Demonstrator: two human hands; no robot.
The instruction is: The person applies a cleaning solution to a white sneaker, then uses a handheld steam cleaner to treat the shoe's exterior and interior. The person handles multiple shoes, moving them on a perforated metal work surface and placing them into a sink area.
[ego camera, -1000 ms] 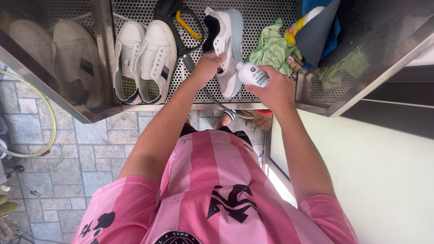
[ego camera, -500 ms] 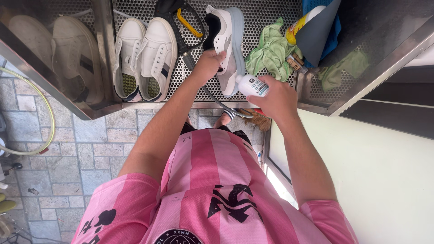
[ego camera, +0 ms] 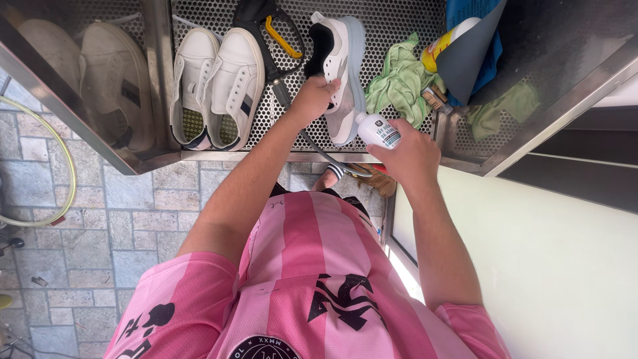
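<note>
White and grey, the sneaker (ego camera: 340, 73) stands on its side on the perforated steel tabletop (ego camera: 399, 16) at upper centre of the frame, pale sole facing right. The left hand (ego camera: 312, 98) grips its heel. The right hand (ego camera: 411, 151) wraps a small white bottle (ego camera: 377, 129), nozzle touching the sole.

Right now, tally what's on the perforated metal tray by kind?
Shoes: 3, a white pair and a grey-white sneaker in the left hand
Bottles: 2, a white one in the right hand, a yellow one
Green cloths: 2
Spray gun: 1
Total: 8
</note>
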